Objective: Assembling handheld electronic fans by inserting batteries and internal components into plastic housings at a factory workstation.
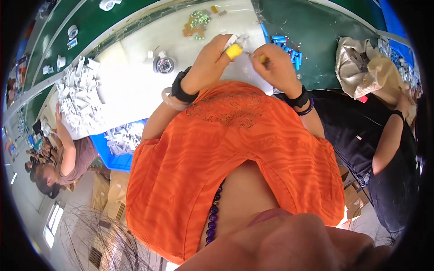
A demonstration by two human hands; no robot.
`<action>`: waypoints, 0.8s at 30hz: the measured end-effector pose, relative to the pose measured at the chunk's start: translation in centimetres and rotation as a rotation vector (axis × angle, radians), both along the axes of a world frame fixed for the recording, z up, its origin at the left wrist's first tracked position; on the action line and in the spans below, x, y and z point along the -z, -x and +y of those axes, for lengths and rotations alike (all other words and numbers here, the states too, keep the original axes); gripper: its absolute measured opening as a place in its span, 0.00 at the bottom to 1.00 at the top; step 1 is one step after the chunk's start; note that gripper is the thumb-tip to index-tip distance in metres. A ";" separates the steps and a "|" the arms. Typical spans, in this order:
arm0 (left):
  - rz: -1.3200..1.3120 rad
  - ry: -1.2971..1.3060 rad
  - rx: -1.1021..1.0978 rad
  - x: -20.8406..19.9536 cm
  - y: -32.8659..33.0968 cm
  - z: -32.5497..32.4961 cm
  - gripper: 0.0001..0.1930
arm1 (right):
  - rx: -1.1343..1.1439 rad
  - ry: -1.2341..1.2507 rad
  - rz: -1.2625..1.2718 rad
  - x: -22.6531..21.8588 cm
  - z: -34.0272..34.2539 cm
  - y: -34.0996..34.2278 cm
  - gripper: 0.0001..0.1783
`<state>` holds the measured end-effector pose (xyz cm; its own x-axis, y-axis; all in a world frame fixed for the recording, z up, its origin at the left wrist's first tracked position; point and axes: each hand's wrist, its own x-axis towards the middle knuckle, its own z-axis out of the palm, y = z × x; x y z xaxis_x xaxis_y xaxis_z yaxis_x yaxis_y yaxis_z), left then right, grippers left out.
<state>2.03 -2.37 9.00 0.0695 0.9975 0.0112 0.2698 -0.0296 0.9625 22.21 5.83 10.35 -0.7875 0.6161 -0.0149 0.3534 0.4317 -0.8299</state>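
Observation:
My left hand [209,63], with a yellow cover [233,51] on the thumb, pinches a small whitish part [243,41] whose kind I cannot make out. To its right, my right hand [275,64] is closed, fingers curled and pinched together; a bit of yellow shows at a fingertip. What it grips, if anything, is too small to tell. Both hands are above the white work surface [135,54], apart from each other. Just beyond my right hand lie several blue cylindrical cells [296,58]. A round white part with a dark centre [164,65] stands left of my left hand.
Small green circuit boards [200,19] lie at the far side. A heap of white plastic pieces [80,97] is at left, above a blue bin [108,156] of similar pieces. A brown paper bag [357,67] stands right. Co-workers sit on both sides; one's arm [67,131] reaches the heap.

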 end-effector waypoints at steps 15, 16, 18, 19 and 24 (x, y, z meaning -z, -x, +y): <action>-0.564 0.332 -0.132 -1.8 -1.9 0.4 0.20 | 0.270 -0.300 0.382 1.0 -0.9 1.1 0.08; -0.554 0.323 -0.116 -1.7 -1.9 0.4 0.21 | 0.251 -0.328 0.390 0.9 -0.9 1.2 0.09; -0.521 0.301 -0.118 -2.0 -1.9 0.3 0.22 | 0.276 -0.306 0.399 0.9 -1.1 1.3 0.09; -0.487 0.276 -0.117 -2.1 -1.9 0.2 0.22 | 0.303 -0.289 0.409 0.9 -1.2 1.4 0.10; -0.425 0.250 -0.079 -2.1 -1.8 0.2 0.23 | 0.325 -0.302 0.407 1.0 -1.2 1.3 0.11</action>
